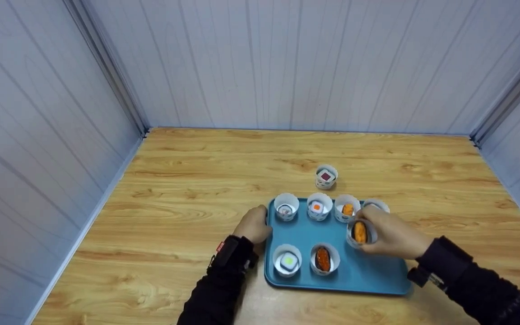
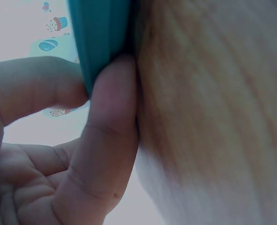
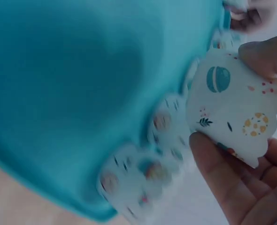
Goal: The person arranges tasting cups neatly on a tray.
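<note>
A blue tray [image 1: 307, 234] lies on the wooden table, bearing several white paper cups with sushi pieces in them. My left hand [image 1: 254, 225] pinches the tray's left edge; in the left wrist view, thumb and finger [image 2: 112, 108] close on the teal rim [image 2: 101, 37]. Over the tray's right half, my right hand [image 1: 391, 232] grips a paper cup [image 1: 350, 239] holding an orange-topped sushi piece [image 1: 360, 232]. That cup [image 3: 232, 103] shows printed patterns in the right wrist view, held between thumb and fingers above the tray surface [image 3: 68, 70].
Along the tray's back edge stand cups with a round roll [image 1: 285, 209], an orange-centred piece [image 1: 317, 207] and another orange piece [image 1: 347, 209]. In front are a green-dotted piece [image 1: 289, 261] and a red-orange one [image 1: 322, 259]. Behind the tray stands another cup [image 1: 326, 183] on the table.
</note>
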